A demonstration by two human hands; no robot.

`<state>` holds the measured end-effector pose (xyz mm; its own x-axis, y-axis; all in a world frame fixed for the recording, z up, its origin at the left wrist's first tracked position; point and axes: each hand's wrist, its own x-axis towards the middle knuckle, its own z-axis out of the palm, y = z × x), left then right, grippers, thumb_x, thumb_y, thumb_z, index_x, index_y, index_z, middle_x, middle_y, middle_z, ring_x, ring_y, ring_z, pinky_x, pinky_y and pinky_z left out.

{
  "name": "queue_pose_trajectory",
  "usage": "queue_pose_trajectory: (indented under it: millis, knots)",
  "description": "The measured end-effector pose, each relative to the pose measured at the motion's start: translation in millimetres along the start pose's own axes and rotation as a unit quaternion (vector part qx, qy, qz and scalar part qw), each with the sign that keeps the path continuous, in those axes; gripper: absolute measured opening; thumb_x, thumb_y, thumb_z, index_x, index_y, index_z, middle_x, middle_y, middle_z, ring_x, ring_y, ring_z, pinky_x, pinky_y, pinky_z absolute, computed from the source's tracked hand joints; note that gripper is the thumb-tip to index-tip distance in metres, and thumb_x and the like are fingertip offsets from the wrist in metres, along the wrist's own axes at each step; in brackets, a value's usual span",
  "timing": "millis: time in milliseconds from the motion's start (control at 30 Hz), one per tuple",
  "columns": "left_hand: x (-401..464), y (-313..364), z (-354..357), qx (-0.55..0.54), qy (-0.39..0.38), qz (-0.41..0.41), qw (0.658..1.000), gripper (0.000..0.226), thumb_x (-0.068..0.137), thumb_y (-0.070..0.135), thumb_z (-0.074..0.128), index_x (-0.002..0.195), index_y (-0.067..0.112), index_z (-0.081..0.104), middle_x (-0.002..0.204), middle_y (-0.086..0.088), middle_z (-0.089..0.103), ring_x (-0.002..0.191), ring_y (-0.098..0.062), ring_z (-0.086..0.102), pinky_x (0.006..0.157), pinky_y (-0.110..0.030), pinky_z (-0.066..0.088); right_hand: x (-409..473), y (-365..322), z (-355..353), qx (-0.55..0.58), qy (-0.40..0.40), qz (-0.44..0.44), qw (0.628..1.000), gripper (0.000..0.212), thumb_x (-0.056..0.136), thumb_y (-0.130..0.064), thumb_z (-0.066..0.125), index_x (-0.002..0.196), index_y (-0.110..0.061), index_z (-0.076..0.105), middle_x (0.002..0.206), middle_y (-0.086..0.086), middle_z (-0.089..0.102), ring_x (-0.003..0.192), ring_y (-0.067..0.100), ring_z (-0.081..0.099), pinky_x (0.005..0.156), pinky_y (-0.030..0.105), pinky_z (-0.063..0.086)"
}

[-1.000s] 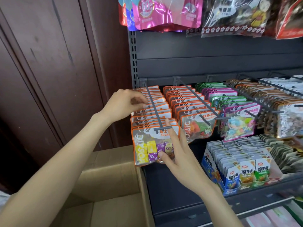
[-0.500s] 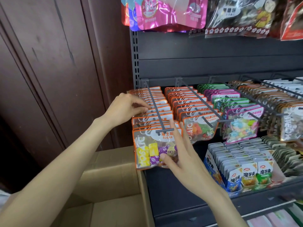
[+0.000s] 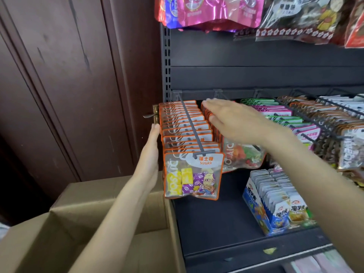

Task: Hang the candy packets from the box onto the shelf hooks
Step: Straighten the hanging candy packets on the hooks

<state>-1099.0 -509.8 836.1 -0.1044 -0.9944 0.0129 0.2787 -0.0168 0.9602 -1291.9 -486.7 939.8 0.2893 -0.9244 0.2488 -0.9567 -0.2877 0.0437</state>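
A full row of orange-edged candy packets (image 3: 194,174) hangs on the leftmost grey shelf hook (image 3: 190,123). My left hand (image 3: 150,154) lies flat with straight fingers against the left side of that row, holding nothing. My right hand (image 3: 234,120) is stretched out flat, palm down, over the top of the second row of orange packets (image 3: 243,154), covering most of it. The brown cardboard box (image 3: 88,223) stands open at the lower left under my left arm; I see no packets inside it.
More hooks to the right carry green, pink and brown packets (image 3: 291,123). A blue display carton of snack sachets (image 3: 275,205) sits on the black lower shelf (image 3: 216,233). Large foil bags (image 3: 212,12) hang above. A dark wooden door with a handle (image 3: 151,115) is at left.
My left hand left the top of the first row and now presses flat on its left side. My right hand let go of the front packet and moved up over the second row.
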Motion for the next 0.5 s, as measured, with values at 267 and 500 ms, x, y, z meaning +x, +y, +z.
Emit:
queue_pose_trajectory:
  millis: [267,500]
  knots:
    - [-3,0,17,-0.074,-0.025,-0.019,0.997,0.064,0.094,0.053,0.046,0.150,0.026,0.030,0.129,-0.006,0.062,0.096,-0.021,0.071,0.062,-0.029,0.058,38,6,18,0.013,-0.230,-0.014,0.973,0.059,0.106,-0.038,0.019,0.154,-0.009,0.002,0.162,0.004,-0.004,0.149,0.014,0.000,0.117,0.024,0.003]
    - [1,0,15,-0.030,-0.044,0.037,0.998,0.057,0.099,0.045,0.039,0.152,0.040,0.016,0.149,0.009,0.041,0.113,-0.010,0.061,0.076,-0.023,0.058,34,1,23,0.017,-0.256,-0.005,0.966,0.063,0.104,-0.044,0.015,0.154,-0.009,-0.001,0.162,0.005,-0.005,0.149,0.015,-0.003,0.121,0.032,0.003]
